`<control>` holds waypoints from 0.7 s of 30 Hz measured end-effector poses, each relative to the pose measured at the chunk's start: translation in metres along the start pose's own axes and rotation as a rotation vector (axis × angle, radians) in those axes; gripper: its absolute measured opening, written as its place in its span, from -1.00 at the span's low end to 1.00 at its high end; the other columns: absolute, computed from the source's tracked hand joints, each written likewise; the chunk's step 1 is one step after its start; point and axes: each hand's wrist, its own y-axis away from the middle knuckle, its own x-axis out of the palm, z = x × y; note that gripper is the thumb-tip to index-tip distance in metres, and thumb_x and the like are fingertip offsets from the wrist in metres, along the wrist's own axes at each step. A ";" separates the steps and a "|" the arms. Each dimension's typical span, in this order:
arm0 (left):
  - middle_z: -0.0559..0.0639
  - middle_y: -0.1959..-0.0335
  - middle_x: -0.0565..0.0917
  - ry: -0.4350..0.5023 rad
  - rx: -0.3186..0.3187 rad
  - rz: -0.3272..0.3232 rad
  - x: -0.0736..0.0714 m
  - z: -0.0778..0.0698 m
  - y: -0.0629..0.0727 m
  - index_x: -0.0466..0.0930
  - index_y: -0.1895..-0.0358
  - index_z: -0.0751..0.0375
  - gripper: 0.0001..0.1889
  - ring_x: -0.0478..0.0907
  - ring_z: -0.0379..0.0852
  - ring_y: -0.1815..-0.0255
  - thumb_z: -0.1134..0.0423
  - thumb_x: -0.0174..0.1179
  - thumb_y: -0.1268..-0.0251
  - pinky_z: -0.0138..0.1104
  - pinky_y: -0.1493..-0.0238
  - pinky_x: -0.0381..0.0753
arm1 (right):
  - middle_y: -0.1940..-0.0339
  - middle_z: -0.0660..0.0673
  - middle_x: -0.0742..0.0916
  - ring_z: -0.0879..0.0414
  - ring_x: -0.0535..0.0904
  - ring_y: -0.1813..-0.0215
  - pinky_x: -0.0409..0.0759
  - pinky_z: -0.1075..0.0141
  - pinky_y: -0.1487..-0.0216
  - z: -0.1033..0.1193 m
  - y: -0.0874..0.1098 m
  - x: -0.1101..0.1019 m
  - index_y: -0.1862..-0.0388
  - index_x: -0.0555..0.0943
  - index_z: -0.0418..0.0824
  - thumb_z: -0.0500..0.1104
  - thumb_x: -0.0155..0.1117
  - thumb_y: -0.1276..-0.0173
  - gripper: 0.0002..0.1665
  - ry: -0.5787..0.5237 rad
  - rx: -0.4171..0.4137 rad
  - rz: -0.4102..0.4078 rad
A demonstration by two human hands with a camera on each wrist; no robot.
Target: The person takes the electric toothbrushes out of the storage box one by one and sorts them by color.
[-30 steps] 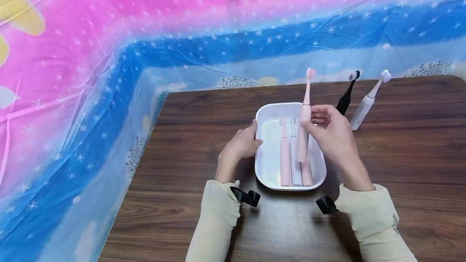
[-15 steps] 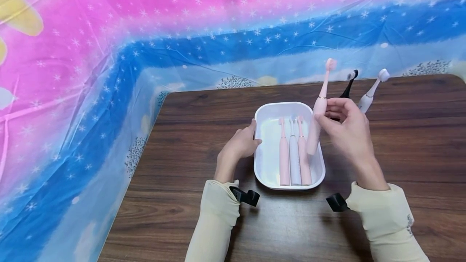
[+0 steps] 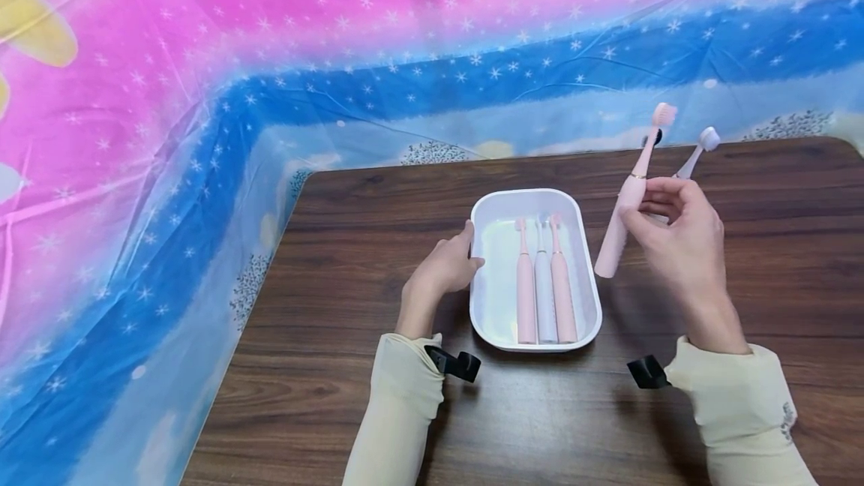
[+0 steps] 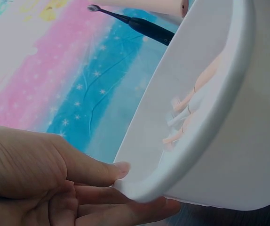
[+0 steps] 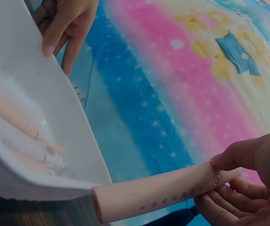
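My right hand (image 3: 685,246) pinches a pink electric toothbrush (image 3: 621,220) by its upper handle, head up and tilted right, beyond the box's right side. In the right wrist view the toothbrush's handle (image 5: 158,193) shows a round button near my thumb. A white plastic box (image 3: 478,313) sits on the table, and my left hand (image 3: 442,265) grips its left rim, thumb over the edge and fingers outside. Inside lie a pink toothbrush (image 3: 526,298), a white toothbrush (image 3: 545,298) and another pink toothbrush (image 3: 563,298), side by side with heads away from me.
Behind my right hand stands a white toothbrush (image 3: 707,139), mostly hidden. A black toothbrush (image 4: 146,29) stands there too, nearly covered in the head view. The dark wooden table (image 3: 364,208) ends at a pink and blue patterned cloth (image 3: 405,81).
My right hand has carried the pink toothbrush rightward from over the box to past its right rim, tilting it more. The left hand stays on the rim.
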 end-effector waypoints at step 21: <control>0.04 -0.51 0.16 0.018 0.007 0.002 0.000 0.003 -0.001 -0.28 -0.55 0.12 -0.27 0.05 0.00 -0.52 0.14 -0.07 -0.51 -0.11 -0.34 0.27 | 0.09 -0.21 0.71 0.64 0.42 0.24 0.45 0.72 0.17 -0.032 -0.002 0.007 -0.08 0.45 -0.33 -0.17 0.22 -0.25 -0.55 0.180 -0.055 -0.087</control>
